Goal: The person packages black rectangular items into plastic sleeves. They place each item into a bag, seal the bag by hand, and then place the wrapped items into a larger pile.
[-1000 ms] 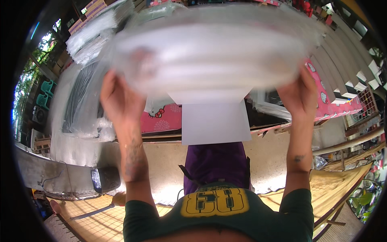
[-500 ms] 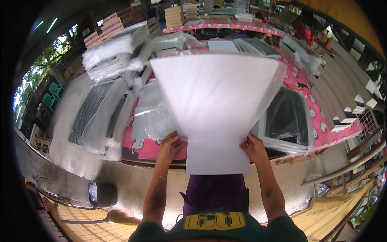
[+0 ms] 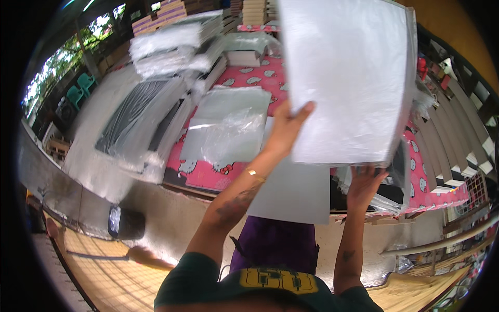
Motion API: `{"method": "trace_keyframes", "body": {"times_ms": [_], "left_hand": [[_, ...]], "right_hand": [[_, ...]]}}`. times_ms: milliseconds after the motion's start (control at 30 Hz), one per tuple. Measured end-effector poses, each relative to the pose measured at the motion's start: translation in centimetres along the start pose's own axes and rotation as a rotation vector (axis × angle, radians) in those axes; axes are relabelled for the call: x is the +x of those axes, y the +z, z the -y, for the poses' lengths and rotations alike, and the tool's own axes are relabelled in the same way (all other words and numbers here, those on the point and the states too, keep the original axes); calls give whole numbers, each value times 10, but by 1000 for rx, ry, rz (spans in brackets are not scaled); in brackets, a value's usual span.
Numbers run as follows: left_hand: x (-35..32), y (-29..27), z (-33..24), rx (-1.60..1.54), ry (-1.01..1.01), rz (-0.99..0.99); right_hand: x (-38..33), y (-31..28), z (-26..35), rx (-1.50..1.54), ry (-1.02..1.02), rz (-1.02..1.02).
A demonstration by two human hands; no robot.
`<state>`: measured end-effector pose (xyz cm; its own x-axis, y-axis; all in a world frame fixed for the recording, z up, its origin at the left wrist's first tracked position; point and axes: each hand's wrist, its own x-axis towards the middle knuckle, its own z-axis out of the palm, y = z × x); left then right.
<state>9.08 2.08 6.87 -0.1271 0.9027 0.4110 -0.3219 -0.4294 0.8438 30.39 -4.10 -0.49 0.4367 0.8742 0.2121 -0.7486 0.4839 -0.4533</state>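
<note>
White plastic-wrapped flat panel (image 3: 345,78) is held aloft over the pink patterned surface (image 3: 249,78), left hand (image 3: 286,127) gripping its lower-left edge, right hand (image 3: 366,184) spread beneath its bottom edge. Mid-carry, by appearances; setting it down calls for a level, two-handed lowering.

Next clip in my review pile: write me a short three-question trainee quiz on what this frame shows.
1. True or false: both hands touch the large white sheet.
2. Which hand grips the sheet's side edge? A) left hand B) right hand
3. What colour is the patterned cloth on the table?

Key:
1. True.
2. A; the right hand supports the bottom edge from below.
3. Pink, with clear plastic bags lying on it.
</note>
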Motion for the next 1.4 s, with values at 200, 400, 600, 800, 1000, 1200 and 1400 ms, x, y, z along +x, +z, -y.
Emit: {"method": "trace_keyframes", "body": {"times_ms": [200, 400, 600, 800, 1000, 1200, 1400], "left_hand": [[-64, 47, 82, 427, -440, 346], [-112, -99, 80, 987, 60, 144], [-64, -294, 35, 1561, -264, -423], [-45, -228, -1, 861, 283, -572], [-87, -86, -21, 642, 4, -122], [-113, 4, 7, 362, -55, 206], [-119, -18, 55, 813, 158, 172]], "right_hand": [[69, -19, 29, -208, -357, -231], [81, -99, 48, -313, -448, -448], [65, -174, 46, -350, -337, -583], [52, -123, 48, -507, -505, -766], [-14, -48, 38, -1264, -186, -109], [-53, -13, -39, -841, 384, 359], [-54, -16, -40, -366, 521, 152]]}}
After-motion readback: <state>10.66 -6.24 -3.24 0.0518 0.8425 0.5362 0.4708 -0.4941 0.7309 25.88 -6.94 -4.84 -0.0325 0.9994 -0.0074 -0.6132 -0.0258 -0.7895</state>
